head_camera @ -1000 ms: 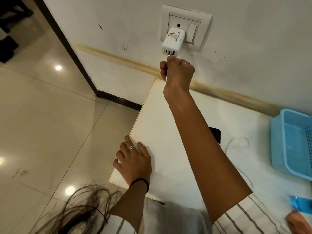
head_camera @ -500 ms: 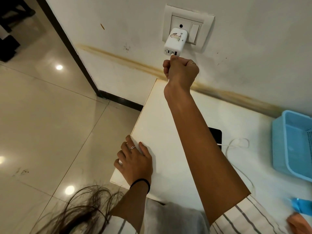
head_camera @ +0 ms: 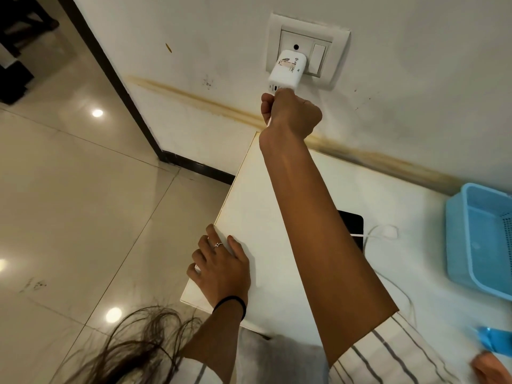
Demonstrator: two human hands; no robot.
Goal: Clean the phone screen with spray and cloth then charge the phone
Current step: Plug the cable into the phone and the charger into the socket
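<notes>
- The right hand (head_camera: 292, 113) is raised to the wall, closed in a fist around the white cable plug (head_camera: 277, 91), whose tip meets the underside of the white charger (head_camera: 286, 70).
- The charger sits in the wall socket plate (head_camera: 306, 48), with a switch just to its right.
- The left hand (head_camera: 221, 268) lies flat and spread, holding nothing, on the near left corner of the white table (head_camera: 260, 195).
- The phone (head_camera: 352, 225) lies face up on the table well below the right hand, mostly hidden behind the right forearm; only its dark right part shows.
- A white cable (head_camera: 382, 234) meets the phone's right side and loops across the table.
- A blue basket (head_camera: 471, 236) stands at the table's right edge.
- A blue object (head_camera: 496, 339) and an orange object (head_camera: 490, 368) show at the lower right; what they are cannot be told.
</notes>
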